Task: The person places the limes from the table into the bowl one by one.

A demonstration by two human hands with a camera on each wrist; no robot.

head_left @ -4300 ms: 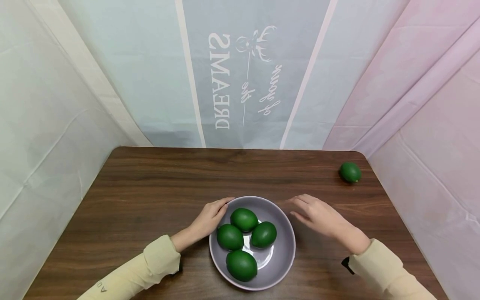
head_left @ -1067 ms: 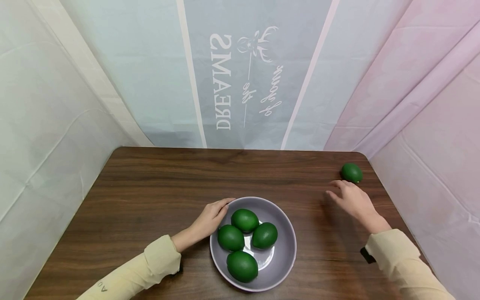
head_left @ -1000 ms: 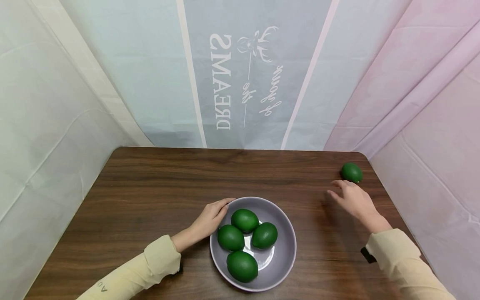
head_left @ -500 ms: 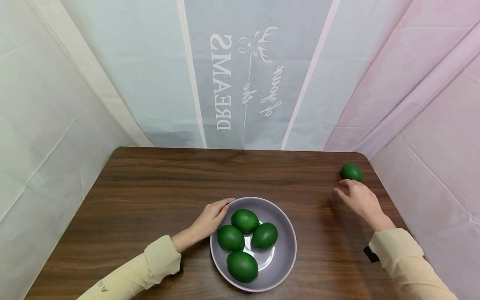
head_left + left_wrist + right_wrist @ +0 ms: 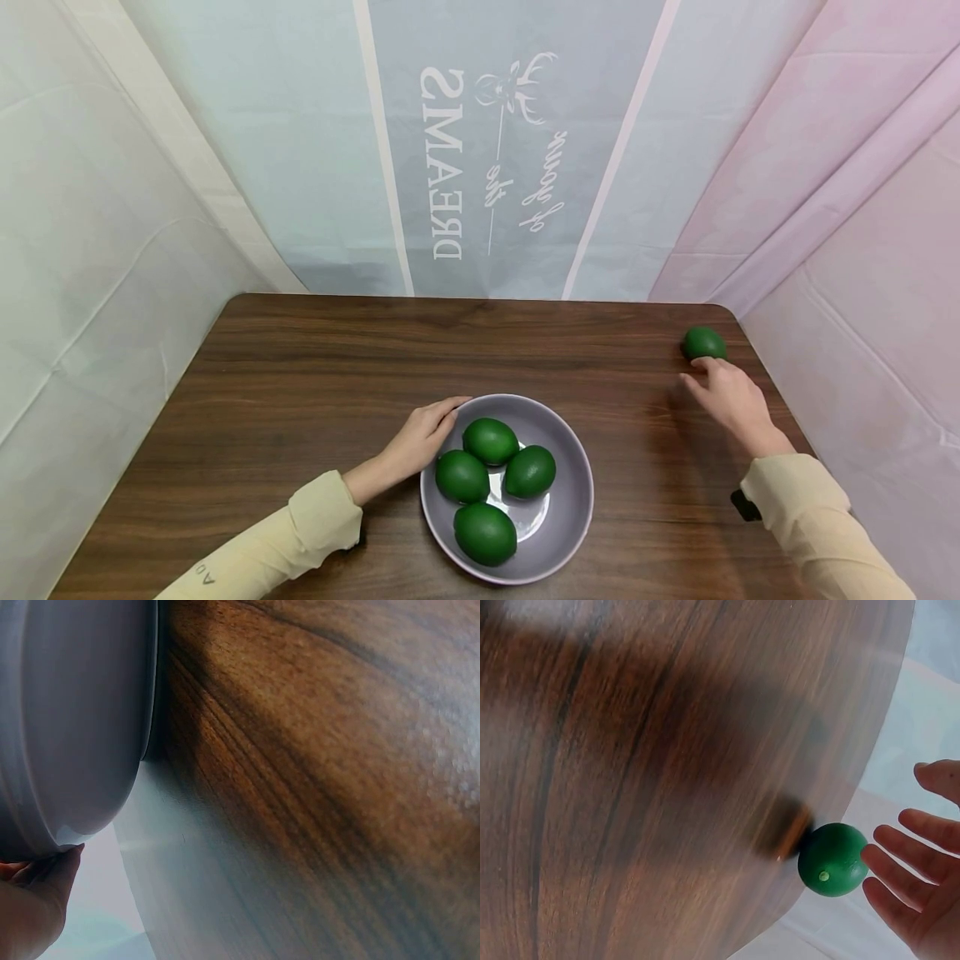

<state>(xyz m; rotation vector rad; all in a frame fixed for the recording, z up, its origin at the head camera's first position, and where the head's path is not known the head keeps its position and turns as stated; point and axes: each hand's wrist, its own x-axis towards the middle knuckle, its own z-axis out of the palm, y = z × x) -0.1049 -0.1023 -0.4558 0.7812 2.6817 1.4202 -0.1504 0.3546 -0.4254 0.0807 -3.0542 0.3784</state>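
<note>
A round grey bowl [image 5: 573,500] stands on the dark wood table and holds several green limes [image 5: 484,533]. My left hand [image 5: 412,437] rests against the bowl's far-left side, its fingers laid along the rim. In the left wrist view, the left thumb [image 5: 56,889] touches the outside of the bowl wall [image 5: 86,712]. One more lime [image 5: 703,342] lies near the table's far-right corner. Just in front of it is my right hand [image 5: 733,400]. The right wrist view shows the right fingers [image 5: 907,881] spread beside the lime, not wrapped round it; contact is unclear.
Pale fabric walls [image 5: 75,250] enclose the table [image 5: 322,358] on the left, right and back. The back cloth [image 5: 487,150] bears mirrored lettering and a deer's head. Dark bands [image 5: 746,505] show at the sleeve cuffs.
From beside the bowl, my right hand has moved far to the right and away from me, up to the lone lime. My left hand and the bowl have stayed almost still.
</note>
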